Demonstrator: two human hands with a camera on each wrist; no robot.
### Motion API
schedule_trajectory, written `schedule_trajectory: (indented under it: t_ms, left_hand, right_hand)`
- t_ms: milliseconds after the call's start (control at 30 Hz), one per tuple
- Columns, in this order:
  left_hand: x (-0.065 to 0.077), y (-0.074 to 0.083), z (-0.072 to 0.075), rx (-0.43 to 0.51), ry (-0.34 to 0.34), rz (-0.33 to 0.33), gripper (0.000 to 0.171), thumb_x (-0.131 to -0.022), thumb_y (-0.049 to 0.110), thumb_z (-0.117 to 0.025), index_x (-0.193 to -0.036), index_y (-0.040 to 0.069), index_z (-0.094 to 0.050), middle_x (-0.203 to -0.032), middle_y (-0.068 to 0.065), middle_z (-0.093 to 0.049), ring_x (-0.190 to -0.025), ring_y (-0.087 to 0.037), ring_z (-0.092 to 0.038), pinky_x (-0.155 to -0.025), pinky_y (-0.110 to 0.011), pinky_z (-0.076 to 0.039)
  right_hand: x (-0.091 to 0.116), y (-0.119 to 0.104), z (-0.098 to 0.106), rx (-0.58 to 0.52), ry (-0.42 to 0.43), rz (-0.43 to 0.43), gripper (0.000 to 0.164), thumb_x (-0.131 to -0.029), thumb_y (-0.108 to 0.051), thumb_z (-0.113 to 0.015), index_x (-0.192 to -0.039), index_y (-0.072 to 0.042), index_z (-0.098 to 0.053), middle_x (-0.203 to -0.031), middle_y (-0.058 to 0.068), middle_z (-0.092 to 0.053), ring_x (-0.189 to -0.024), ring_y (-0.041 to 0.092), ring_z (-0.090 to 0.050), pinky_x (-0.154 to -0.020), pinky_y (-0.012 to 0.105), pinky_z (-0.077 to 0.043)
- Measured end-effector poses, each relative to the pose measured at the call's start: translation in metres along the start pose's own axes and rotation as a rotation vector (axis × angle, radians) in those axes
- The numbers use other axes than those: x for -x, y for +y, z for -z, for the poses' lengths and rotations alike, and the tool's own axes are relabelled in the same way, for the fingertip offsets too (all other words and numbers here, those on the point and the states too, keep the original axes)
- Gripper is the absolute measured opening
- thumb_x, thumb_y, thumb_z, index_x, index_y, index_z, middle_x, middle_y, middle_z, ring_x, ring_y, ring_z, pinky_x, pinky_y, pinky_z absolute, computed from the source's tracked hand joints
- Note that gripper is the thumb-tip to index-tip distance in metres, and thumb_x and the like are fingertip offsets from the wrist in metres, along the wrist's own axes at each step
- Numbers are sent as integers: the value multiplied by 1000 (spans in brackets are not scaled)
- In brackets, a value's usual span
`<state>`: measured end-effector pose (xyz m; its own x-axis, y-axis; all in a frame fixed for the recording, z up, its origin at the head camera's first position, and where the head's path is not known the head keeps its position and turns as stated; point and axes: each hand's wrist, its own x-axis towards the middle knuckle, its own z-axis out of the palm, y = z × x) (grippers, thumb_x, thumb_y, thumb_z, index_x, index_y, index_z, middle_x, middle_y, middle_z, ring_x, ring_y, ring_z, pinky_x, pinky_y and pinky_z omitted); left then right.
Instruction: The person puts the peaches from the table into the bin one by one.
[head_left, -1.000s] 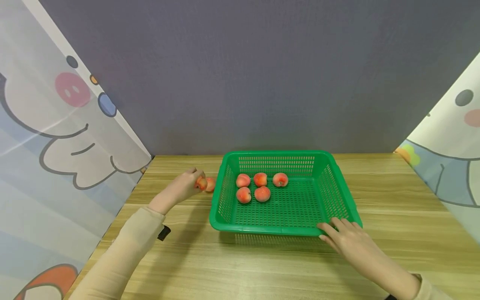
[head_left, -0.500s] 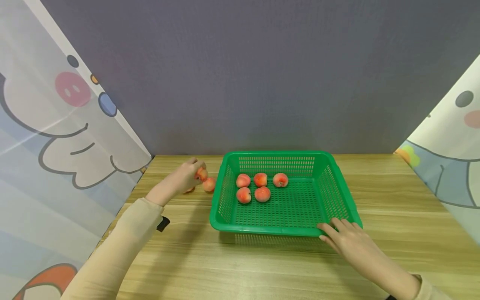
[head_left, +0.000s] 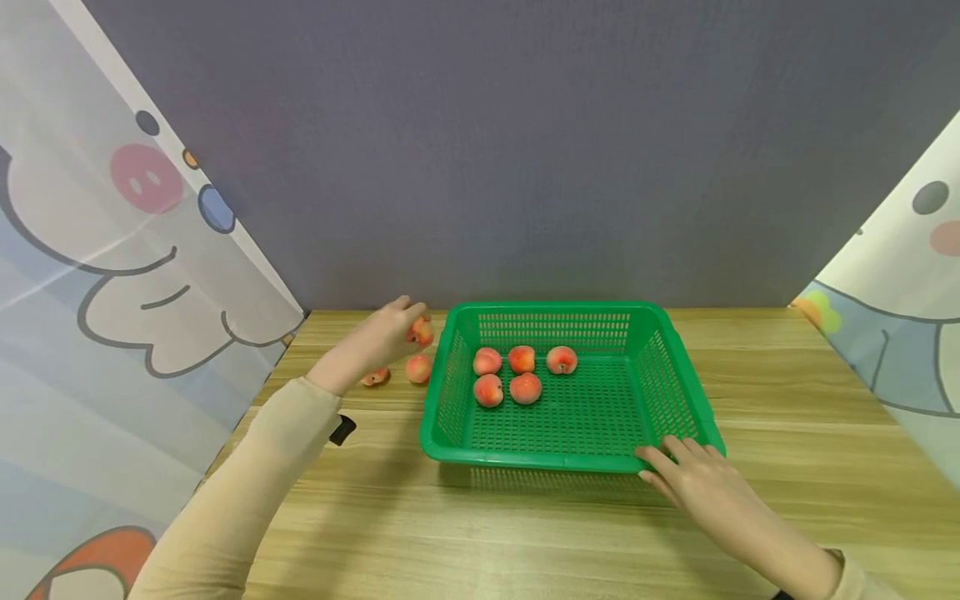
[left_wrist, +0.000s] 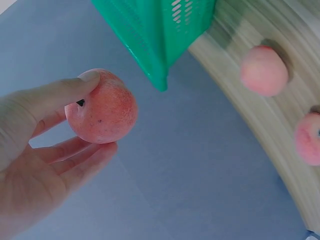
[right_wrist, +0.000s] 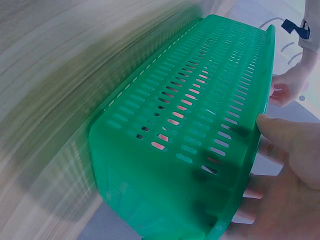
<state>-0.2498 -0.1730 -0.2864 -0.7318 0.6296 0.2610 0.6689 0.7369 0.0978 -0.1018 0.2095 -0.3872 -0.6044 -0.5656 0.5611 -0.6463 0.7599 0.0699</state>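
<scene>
My left hand (head_left: pixel 382 340) holds a peach (left_wrist: pixel 105 112) between thumb and fingers, raised above the table just left of the green basket (head_left: pixel 525 460). Two more peaches lie on the table below that hand: one peach (head_left: pixel 418 368) close to the basket's left wall, another peach (head_left: pixel 376 377) partly behind my wrist. Inside the basket, several peaches, one of them a red peach (head_left: pixel 561 360), sit in the left half. At the near right corner my right hand (head_left: pixel 697 479) grips the rim. In the right wrist view its thumb (right_wrist: pixel 275 130) is at the outer side and the fingers reach over.
The wooden table (head_left: pixel 570 542) runs around the basket on all sides. A grey panel (head_left: pixel 525 167) rises along its back edge. Printed cartoon curtains (head_left: pixel 135 275) hang at the left and right.
My left hand has lifted the peach and moved up and right toward the basket's rim, uncovering the two peaches on the table. My right hand stays on the rim.
</scene>
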Motion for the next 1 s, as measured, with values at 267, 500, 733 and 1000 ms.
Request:
schedule_trajectory:
  t_ms: [267, 500, 733, 1000]
  left_hand:
    - [-15, 11, 1, -26, 31, -48, 24, -71, 4, -73, -84, 0, -52, -72, -6, -43, -63, -19, -40, -53, -27, -37]
    - [-28, 23, 2, -7, -12, -39, 24, -72, 5, -72, -87, 2, -54, -74, -6, -45, -65, -18, -41, -54, -26, -38]
    - [-44, 36, 1, -5, -37, -57, 26, -76, 9, -69, -98, 2, -56, -86, -11, -51, -68, -19, -47, -55, -27, -42]
    - [-62, 52, -5, 22, -85, -58, 27, -78, 10, -68, -101, 3, -56, -92, -11, -51, -73, -19, -49, -60, -26, -43]
  right_hand:
    - [1, 0, 0, -4, -16, -5, 56, -95, -44, -22, -94, -8, -64, -79, 4, -56, -64, 22, -57, -50, 34, -47]
    - [0, -1, 0, -7, -10, -8, 56, -95, -44, -22, -94, -8, -64, -78, 5, -56, -64, 25, -58, -50, 37, -48]
    - [0, 0, -1, 5, 0, 4, 58, -95, -43, -20, -93, -7, -64, -78, 4, -56, -62, 21, -56, -49, 33, -46]
    - [0, 0, -1, -2, 0, -4, 56, -95, -43, -22, -92, -7, -64, -77, 3, -55, -61, 18, -54, -49, 30, -45]
